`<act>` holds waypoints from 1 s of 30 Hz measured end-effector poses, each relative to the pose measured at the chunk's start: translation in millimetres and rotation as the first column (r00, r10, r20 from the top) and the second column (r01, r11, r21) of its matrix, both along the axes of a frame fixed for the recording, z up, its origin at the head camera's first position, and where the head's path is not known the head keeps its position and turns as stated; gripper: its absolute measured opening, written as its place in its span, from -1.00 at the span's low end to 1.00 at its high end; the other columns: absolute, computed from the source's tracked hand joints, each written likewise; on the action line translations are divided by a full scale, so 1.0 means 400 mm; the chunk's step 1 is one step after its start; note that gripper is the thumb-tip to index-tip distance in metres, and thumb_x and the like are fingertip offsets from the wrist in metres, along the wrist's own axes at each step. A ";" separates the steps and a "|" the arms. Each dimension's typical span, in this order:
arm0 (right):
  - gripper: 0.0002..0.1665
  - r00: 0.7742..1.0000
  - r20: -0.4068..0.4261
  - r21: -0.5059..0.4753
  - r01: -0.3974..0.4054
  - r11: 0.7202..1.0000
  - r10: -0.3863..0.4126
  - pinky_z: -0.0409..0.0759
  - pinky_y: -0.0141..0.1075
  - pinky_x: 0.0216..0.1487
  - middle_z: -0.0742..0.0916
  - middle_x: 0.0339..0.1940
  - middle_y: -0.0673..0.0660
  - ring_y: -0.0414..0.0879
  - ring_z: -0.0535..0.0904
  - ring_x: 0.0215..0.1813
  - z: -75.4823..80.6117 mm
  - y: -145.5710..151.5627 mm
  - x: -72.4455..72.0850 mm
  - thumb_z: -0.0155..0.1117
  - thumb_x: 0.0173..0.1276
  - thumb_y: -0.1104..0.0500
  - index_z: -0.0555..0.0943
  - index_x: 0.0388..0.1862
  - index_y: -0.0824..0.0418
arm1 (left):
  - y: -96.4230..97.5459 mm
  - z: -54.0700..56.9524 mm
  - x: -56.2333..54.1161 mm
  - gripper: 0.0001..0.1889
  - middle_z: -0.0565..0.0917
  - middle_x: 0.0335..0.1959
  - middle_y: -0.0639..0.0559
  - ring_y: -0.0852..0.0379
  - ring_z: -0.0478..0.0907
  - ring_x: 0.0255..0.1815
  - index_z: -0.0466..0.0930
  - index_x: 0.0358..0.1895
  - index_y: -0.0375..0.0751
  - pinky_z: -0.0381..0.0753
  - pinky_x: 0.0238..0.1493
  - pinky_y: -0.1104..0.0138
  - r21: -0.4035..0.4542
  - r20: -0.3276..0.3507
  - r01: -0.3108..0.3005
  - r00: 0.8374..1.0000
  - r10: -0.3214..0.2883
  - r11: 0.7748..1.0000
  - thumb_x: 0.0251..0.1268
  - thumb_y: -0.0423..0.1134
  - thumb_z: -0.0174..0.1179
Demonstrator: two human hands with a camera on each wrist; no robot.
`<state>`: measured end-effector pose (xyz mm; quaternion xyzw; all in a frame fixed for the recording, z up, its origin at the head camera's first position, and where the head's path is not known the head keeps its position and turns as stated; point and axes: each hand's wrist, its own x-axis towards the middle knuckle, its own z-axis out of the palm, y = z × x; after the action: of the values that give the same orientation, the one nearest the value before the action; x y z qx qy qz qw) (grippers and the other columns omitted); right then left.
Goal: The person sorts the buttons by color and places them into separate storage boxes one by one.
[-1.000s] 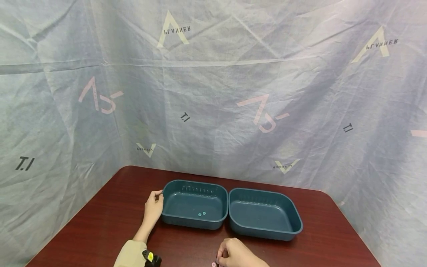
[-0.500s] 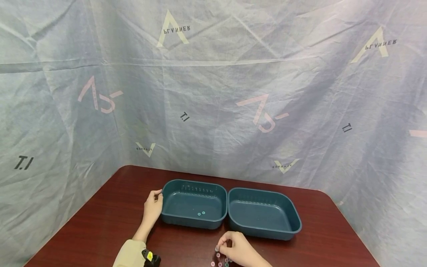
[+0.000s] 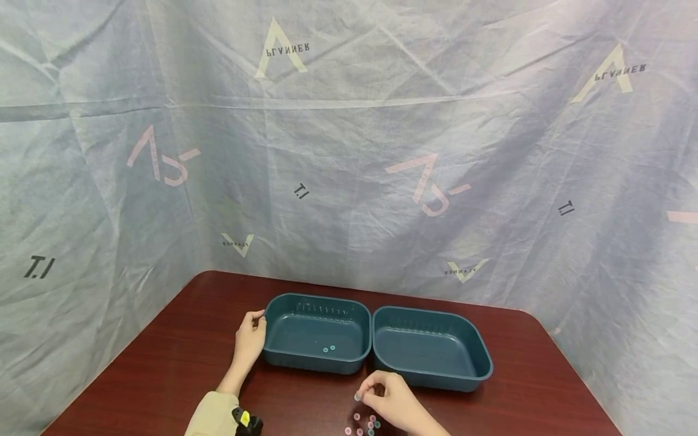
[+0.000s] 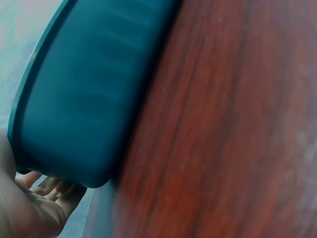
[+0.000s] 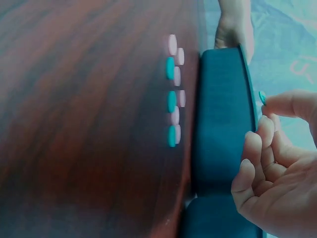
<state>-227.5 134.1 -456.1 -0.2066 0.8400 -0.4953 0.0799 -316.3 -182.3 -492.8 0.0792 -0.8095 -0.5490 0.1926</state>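
Observation:
Between thumb and index finger, my right hand (image 3: 395, 402) pinches a small teal button (image 5: 262, 97), raised over the table in front of the two bins. My left hand (image 3: 251, 338) holds the left end of the left blue-green plastic bin (image 3: 318, 365); in the left wrist view its fingers (image 4: 55, 190) lie against the bin's end wall. Two teal buttons (image 3: 329, 349) lie inside that bin. Below my right hand, several pink buttons (image 3: 357, 416) and teal buttons (image 5: 171, 101) lie loose on the table.
A matching right bin (image 3: 431, 380) stands against the left one, its bare floor showing. The dark red wooden table (image 3: 163, 363) carries everything. Behind and beside the table hangs a grey printed cloth (image 3: 338, 121).
My right hand has risen off the loose buttons and moved toward the bins with a teal button in its fingertips, uncovering more buttons on the table. The left hand has stayed put.

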 end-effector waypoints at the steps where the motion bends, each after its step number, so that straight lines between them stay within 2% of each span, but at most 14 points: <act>1: -0.92 1.000 0.002 -0.002 0.002 1.000 -0.002 0.35 -0.48 -0.52 0.59 -0.54 -0.07 -0.36 0.36 -0.57 0.002 0.000 -0.001 0.27 0.20 0.21 0.64 -0.42 0.21 | 0.000 0.000 0.001 -0.66 0.54 0.03 -0.39 -0.25 0.51 0.03 0.38 0.18 -0.37 0.47 -0.01 0.00 0.001 0.003 0.001 1.000 -0.001 1.000 0.45 -0.29 -0.13; 6: -0.93 1.000 -0.031 -0.024 0.002 1.000 -0.003 0.38 -0.46 -0.52 0.61 -0.53 -0.07 -0.36 0.36 -0.57 0.016 -0.002 -0.004 0.25 0.21 0.22 0.64 -0.42 0.19 | -0.001 0.001 0.002 -0.66 0.53 0.03 -0.38 -0.24 0.50 0.03 0.38 0.19 -0.36 0.47 -0.02 0.01 0.001 0.014 0.002 1.000 -0.002 1.000 0.47 -0.27 -0.14; 10: -0.94 0.998 -0.067 -0.020 0.012 1.000 -0.013 0.37 -0.47 -0.53 0.68 -0.47 0.00 -0.35 0.35 -0.58 0.028 -0.005 -0.010 0.25 0.23 0.24 0.64 -0.42 0.19 | -0.001 0.001 0.001 -0.66 0.54 0.03 -0.38 -0.23 0.51 0.03 0.38 0.18 -0.35 0.47 -0.03 0.02 -0.004 0.014 -0.001 1.000 0.001 1.000 0.47 -0.27 -0.14; 15: -0.93 0.997 -0.072 -0.003 0.032 0.999 -0.033 0.38 -0.46 -0.51 0.71 -0.39 0.07 -0.31 0.37 -0.56 0.031 -0.005 -0.023 0.22 0.27 0.26 0.64 -0.38 0.20 | 0.001 0.001 0.000 -0.67 0.55 0.02 -0.37 -0.23 0.52 0.02 0.40 0.17 -0.35 0.48 -0.03 0.03 -0.009 0.011 -0.008 1.000 0.008 1.000 0.46 -0.28 -0.12; 19: -0.92 0.996 -0.082 0.002 0.046 0.999 -0.046 0.40 -0.44 -0.50 0.69 -0.37 0.05 -0.29 0.39 -0.54 0.037 -0.005 -0.032 0.21 0.29 0.25 0.65 -0.35 0.18 | 0.002 0.001 -0.002 -0.67 0.56 0.01 -0.37 -0.23 0.53 0.01 0.41 0.16 -0.36 0.48 -0.04 0.04 -0.010 0.007 -0.013 1.000 0.013 1.000 0.45 -0.29 -0.12; 24: -0.94 0.988 -0.136 0.005 0.077 0.997 -0.075 0.42 -0.44 -0.48 0.70 -0.35 0.02 -0.31 0.41 -0.52 0.053 -0.011 -0.038 0.24 0.26 0.22 0.65 -0.39 0.15 | 0.003 0.001 -0.002 -0.67 0.56 0.00 -0.38 -0.23 0.53 0.01 0.41 0.15 -0.37 0.48 -0.03 0.03 -0.011 0.002 -0.018 1.000 0.018 1.000 0.44 -0.30 -0.12; 30: -0.90 0.984 -0.148 -0.018 0.101 0.995 -0.103 0.42 -0.43 -0.50 0.67 -0.44 0.03 -0.28 0.41 -0.55 0.060 -0.019 -0.053 0.27 0.26 0.15 0.64 -0.39 0.15 | 0.004 -0.001 -0.001 -0.67 0.55 -0.01 -0.38 -0.24 0.52 0.00 0.40 0.16 -0.38 0.48 -0.05 0.02 -0.015 -0.003 -0.014 1.000 0.014 1.000 0.44 -0.31 -0.12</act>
<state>-248.6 126.6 -432.2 -0.2000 0.8505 -0.4863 -0.0095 -316.8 -180.9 -493.1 0.0826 -0.8126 -0.5419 0.1982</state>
